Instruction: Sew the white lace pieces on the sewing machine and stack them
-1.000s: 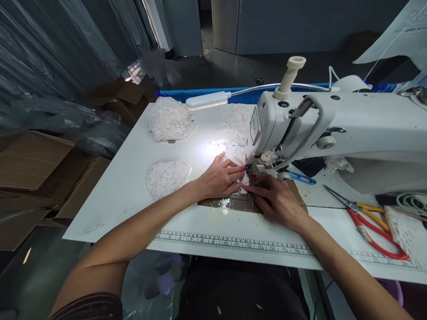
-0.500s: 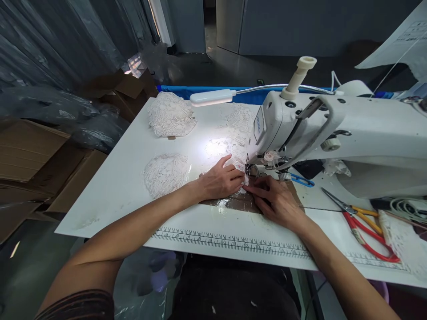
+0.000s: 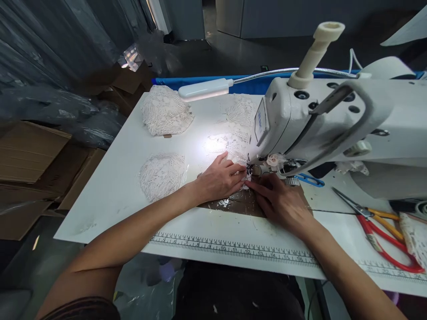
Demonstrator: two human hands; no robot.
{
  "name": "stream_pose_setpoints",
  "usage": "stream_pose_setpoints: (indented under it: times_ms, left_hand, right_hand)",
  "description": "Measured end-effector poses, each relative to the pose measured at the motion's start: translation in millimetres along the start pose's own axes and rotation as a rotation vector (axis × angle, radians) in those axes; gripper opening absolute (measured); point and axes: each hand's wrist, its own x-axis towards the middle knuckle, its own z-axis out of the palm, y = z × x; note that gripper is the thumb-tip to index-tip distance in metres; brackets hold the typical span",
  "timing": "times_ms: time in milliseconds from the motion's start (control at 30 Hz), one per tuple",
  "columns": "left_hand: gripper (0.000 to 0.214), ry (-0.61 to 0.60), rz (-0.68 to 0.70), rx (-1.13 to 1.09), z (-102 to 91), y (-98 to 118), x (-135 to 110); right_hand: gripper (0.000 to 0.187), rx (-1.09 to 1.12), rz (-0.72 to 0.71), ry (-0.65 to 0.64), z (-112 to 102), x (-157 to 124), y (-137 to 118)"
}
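Observation:
A white sewing machine [image 3: 320, 120] stands on a white table [image 3: 133, 178]. My left hand [image 3: 220, 180] lies flat on a small piece of white lace [image 3: 235, 153] right at the presser foot [image 3: 251, 170], fingers stretched out and pressing it down. My right hand [image 3: 280, 202] rests flat just right of the foot, fingers extended along the lace's edge. A brown taped patch [image 3: 236, 202] on the table lies under both hands.
Two heaps of white lace [image 3: 165, 111] [image 3: 162, 173] lie on the left of the table, more lace [image 3: 242, 111] behind the lamp's glare. A gooseneck lamp [image 3: 205, 89] hangs over it. Red and orange scissors [image 3: 380, 226] and blue snips [image 3: 308, 180] lie right. Ruler markings [image 3: 233, 249] run along the front edge.
The camera has moved closer to the machine. Both hands stay pressed on the lace at the presser foot, shifted only slightly toward it.

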Motion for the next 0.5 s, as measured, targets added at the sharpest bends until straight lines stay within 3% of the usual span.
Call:
stream_pose_setpoints:
  times_ms: [267, 400, 500]
  left_hand:
    - [0.026, 0.021, -0.100, 0.064, 8.1, 9, 5]
    - [0.026, 0.052, -0.125, 0.058, 6.4, 8, 4]
    - [0.021, 0.148, -0.082, 0.002, -1.7, 0, 1]
  right_hand:
    - [0.037, -0.128, 0.039, 0.015, 3, 5, 0]
    - [0.038, 0.095, 0.041, 0.029, 4, -1, 6]
    - [0.033, 0.299, 0.070, 0.109, -8, -7, 21]
